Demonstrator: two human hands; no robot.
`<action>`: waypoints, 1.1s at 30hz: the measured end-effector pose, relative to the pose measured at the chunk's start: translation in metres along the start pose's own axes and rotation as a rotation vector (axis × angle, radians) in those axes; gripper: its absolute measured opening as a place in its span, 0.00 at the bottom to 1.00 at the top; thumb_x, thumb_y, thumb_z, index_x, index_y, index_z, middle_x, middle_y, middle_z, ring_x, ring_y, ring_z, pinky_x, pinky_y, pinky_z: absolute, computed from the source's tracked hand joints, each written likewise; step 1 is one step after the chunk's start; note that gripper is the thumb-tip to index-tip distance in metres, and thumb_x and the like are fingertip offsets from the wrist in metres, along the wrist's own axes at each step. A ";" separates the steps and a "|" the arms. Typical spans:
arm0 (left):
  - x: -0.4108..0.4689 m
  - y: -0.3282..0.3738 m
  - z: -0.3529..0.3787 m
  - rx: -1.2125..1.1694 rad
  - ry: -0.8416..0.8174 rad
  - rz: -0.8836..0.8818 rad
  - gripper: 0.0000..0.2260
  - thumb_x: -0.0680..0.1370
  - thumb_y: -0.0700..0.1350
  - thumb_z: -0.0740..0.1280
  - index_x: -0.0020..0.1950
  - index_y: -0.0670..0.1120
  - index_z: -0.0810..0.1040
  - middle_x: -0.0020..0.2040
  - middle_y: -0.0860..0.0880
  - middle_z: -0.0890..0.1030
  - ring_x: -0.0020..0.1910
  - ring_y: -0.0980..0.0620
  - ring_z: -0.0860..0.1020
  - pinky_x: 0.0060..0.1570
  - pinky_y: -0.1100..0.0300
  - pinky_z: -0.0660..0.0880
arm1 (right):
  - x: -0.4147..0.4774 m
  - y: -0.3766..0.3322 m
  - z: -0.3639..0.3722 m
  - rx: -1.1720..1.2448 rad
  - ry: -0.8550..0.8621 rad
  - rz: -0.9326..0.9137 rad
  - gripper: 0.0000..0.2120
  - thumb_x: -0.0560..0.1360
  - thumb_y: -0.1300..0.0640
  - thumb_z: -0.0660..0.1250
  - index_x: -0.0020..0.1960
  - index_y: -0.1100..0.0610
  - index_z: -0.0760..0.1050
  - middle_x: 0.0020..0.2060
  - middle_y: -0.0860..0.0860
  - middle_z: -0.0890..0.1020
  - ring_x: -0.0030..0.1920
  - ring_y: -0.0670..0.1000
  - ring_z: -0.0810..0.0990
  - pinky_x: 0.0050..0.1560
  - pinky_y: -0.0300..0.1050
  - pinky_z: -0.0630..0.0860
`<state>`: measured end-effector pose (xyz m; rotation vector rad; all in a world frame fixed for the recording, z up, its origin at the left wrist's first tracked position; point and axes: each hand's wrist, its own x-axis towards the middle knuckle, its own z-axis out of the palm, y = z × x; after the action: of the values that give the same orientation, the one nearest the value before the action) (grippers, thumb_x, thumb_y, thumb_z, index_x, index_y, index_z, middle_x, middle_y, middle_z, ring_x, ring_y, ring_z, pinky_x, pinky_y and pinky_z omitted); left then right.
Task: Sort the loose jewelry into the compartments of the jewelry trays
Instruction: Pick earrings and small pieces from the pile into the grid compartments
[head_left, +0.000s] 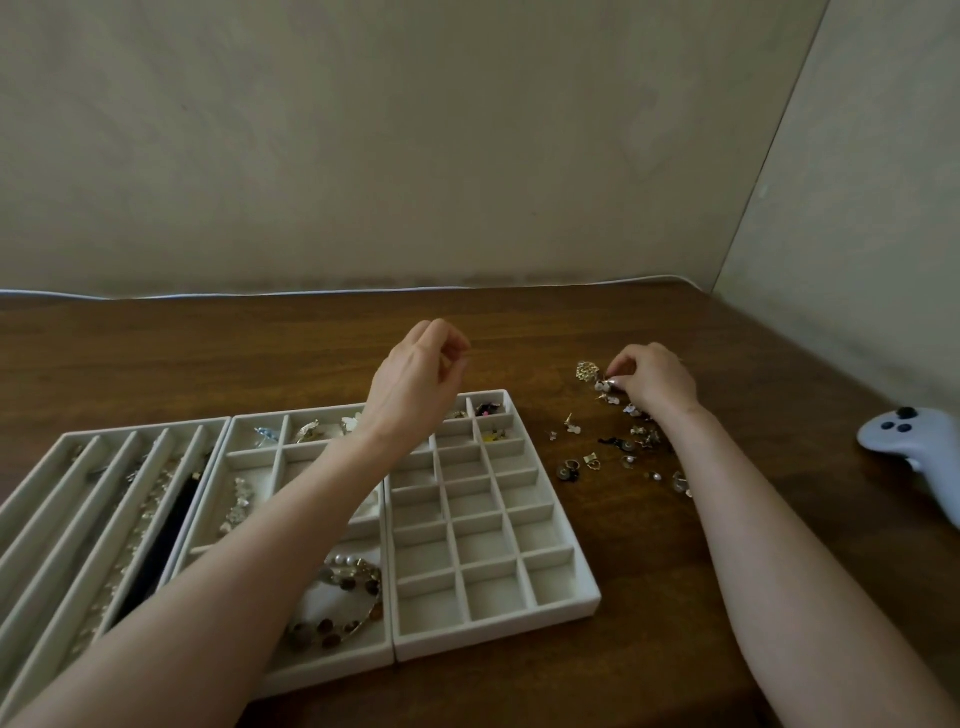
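loose jewelry (613, 447) is lying scattered on the brown worktop (649, 597), just right of the compartment tray (493, 643). the right hand (657, 376) is reaching into the far end of that scatter, fingertips curling down and pinching a small silvery piece (609, 384) beside a gold filigree piece (587, 370). the left hand (415, 379) is hovering above the far edge of the trays, fingers curling in toward the thumb; whether anything is sitting between them, i cannot tell. a few far cells of the compartment tray are holding small pieces. a beaded bracelet (343, 603) is lying in the middle tray (337, 667), and chains are lying in the long-channel tray (36, 488). a white game controller (914, 447) is resting at the right edge.
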<state>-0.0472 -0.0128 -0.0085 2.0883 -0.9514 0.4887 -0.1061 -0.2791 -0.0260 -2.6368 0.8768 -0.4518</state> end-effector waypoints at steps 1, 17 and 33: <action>0.000 0.000 0.001 0.001 -0.001 0.001 0.05 0.77 0.39 0.64 0.52 0.43 0.74 0.50 0.48 0.76 0.44 0.53 0.75 0.43 0.55 0.77 | 0.000 0.000 0.000 -0.010 -0.009 -0.002 0.05 0.76 0.56 0.66 0.51 0.51 0.77 0.58 0.52 0.74 0.55 0.52 0.74 0.44 0.44 0.69; -0.001 0.011 -0.001 -0.253 -0.103 -0.161 0.07 0.75 0.43 0.67 0.52 0.45 0.75 0.43 0.55 0.77 0.42 0.59 0.76 0.40 0.73 0.73 | -0.041 -0.050 -0.031 0.780 -0.166 -0.203 0.05 0.68 0.65 0.73 0.42 0.59 0.78 0.40 0.53 0.83 0.40 0.50 0.84 0.43 0.42 0.80; 0.005 0.008 -0.017 -0.001 -0.334 -0.189 0.02 0.75 0.42 0.68 0.47 0.46 0.77 0.40 0.51 0.80 0.39 0.55 0.77 0.38 0.65 0.73 | -0.058 -0.078 -0.012 0.669 -0.240 -0.376 0.07 0.75 0.64 0.67 0.51 0.59 0.80 0.48 0.51 0.83 0.44 0.45 0.82 0.45 0.36 0.78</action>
<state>-0.0500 -0.0048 0.0094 2.2745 -0.9238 0.0408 -0.1152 -0.1866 0.0045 -2.1497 0.1062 -0.4128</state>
